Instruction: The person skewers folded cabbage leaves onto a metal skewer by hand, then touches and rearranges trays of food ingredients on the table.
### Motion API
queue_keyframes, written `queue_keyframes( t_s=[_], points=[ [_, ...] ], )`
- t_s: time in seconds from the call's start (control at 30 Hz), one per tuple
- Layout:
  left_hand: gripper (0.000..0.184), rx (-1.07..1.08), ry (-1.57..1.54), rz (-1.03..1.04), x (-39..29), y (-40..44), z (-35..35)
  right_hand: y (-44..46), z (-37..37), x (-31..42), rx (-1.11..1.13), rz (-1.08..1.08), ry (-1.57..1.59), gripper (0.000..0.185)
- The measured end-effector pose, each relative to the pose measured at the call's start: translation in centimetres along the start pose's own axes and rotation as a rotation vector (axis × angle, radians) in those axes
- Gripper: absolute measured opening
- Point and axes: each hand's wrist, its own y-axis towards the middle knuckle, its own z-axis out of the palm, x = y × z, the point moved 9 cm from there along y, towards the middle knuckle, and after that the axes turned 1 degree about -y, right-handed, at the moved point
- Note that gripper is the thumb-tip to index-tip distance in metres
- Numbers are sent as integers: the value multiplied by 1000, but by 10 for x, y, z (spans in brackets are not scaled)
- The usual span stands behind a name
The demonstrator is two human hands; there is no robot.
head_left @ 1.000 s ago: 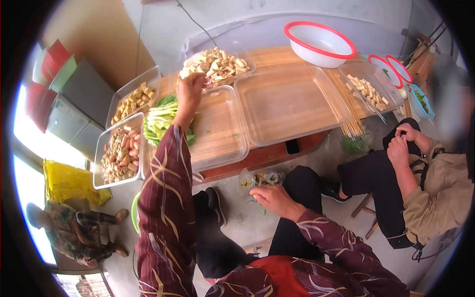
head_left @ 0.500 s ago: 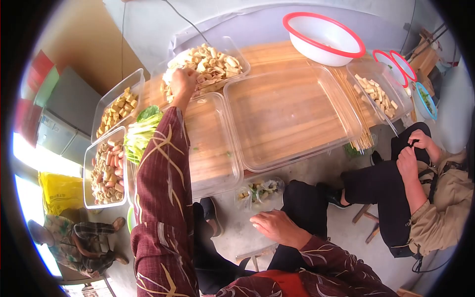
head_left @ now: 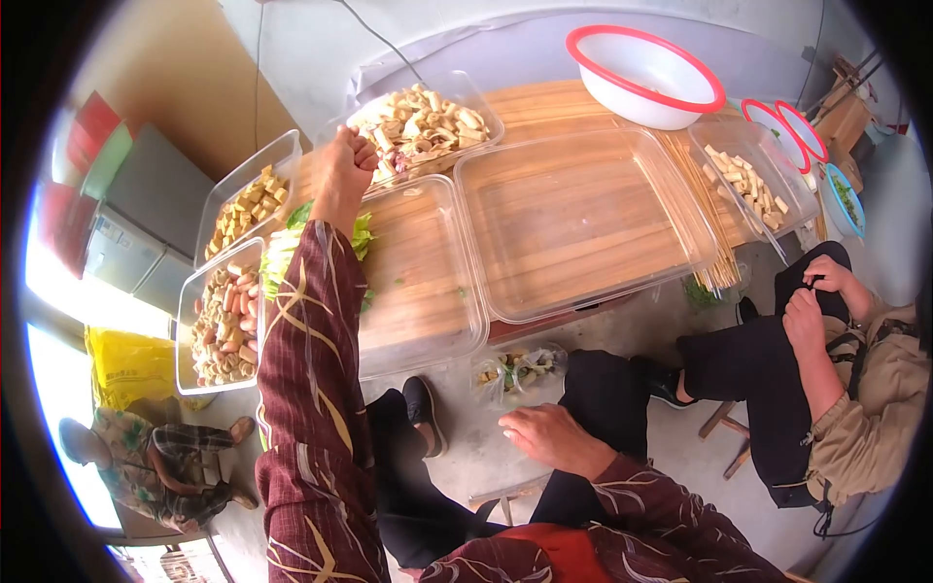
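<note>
My left hand [head_left: 345, 163] is raised at the left end of a clear tub [head_left: 494, 112] of pale rolled food pieces [head_left: 423, 121]. Its fingers are curled into a fist, and whatever they might hold is hidden. Under that forearm lie green leafy vegetables [head_left: 282, 255], partly covered by the sleeve. My right hand [head_left: 559, 437] rests by my knee, its fingers loosely extended and nothing visible in them. Two large clear tubs stand in front of me: the left tub [head_left: 418, 291] holds a few green scraps, and the right tub [head_left: 583, 223] shows the wooden table through it.
At left are tubs of brown cubes [head_left: 255, 204] and small sausages [head_left: 228, 321]. Toward the right lie wooden skewers [head_left: 705, 214], a tub of pale sticks [head_left: 746, 185] and a red-rimmed white basin [head_left: 646, 83]. One person [head_left: 855, 360] sits at right, another person [head_left: 160, 457] at lower left.
My left hand has come out of the tub of pale rolled pieces to its left end, with the fingers now curled tightly. My right hand stays by my knee. The view has shifted slightly.
</note>
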Motion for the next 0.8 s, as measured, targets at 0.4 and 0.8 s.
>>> queue_keyframes(
  t_s=[0.4,0.8],
  points=[
    [48,960,359,-198,-10,-396,224,-4,13,-8,49,13,-41,12],
    [45,831,237,-578,-7,-409,200,-7,21,-7,85,37,-70,12]
  ],
)
